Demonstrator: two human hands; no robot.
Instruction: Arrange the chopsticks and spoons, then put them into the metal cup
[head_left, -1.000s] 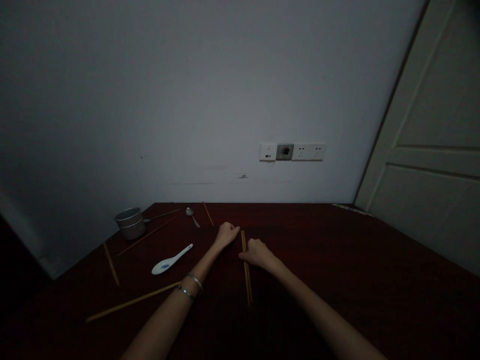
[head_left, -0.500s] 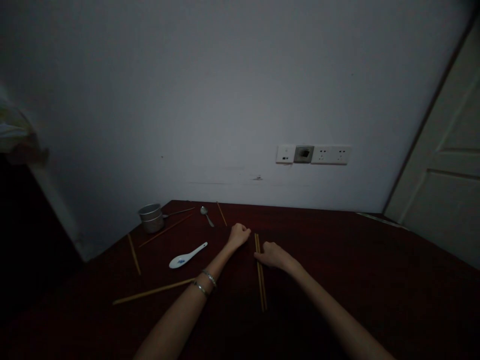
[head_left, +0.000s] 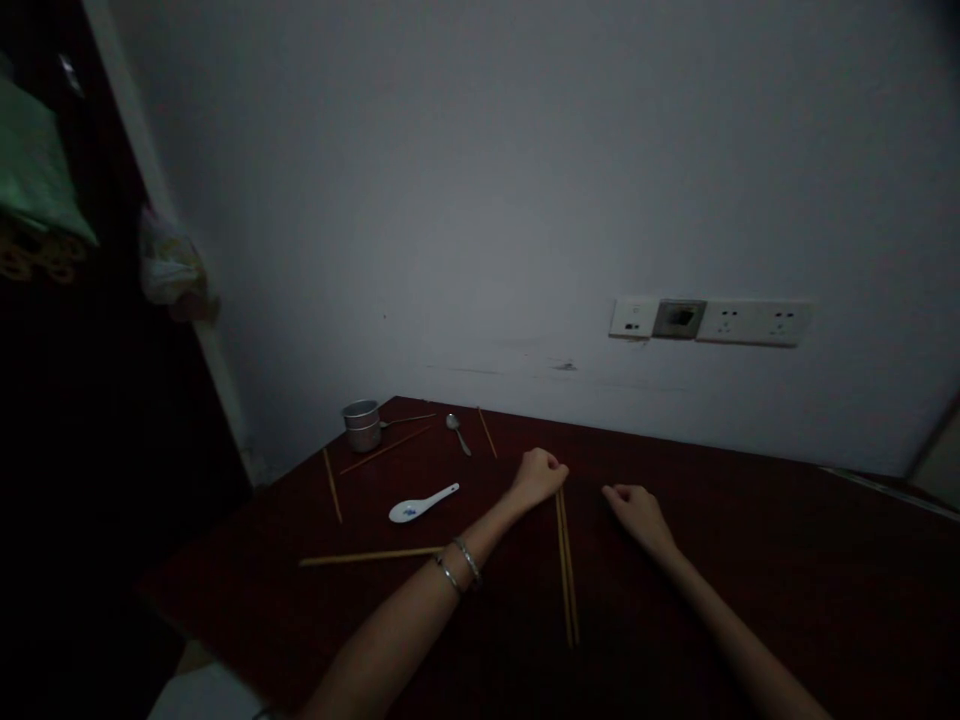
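My left hand (head_left: 540,476), with two bangles (head_left: 459,566) on its wrist, is closed at the far end of a pair of wooden chopsticks (head_left: 567,570). The pair lies almost side by side on the table, and the fingers cover its far tips. To the right, apart from the chopsticks, my right hand (head_left: 639,518) rests low over the table with its fingers curled and nothing visible in them. A white ceramic spoon (head_left: 420,506) lies left of my left hand. Another chopstick (head_left: 367,556) runs partly behind my left forearm.
At the far left of the dark red table (head_left: 720,600) stands a metal cup (head_left: 362,427). Around it are a thin fork-like utensil (head_left: 409,419), a reddish stick (head_left: 386,450), a metal spoon (head_left: 457,434) and short sticks (head_left: 332,486). Wall sockets (head_left: 712,320) are above the back edge.
The view has turned left, so things appear farther right. My right hand has let go of the chopsticks and moved right. My left hand has come to their far end.
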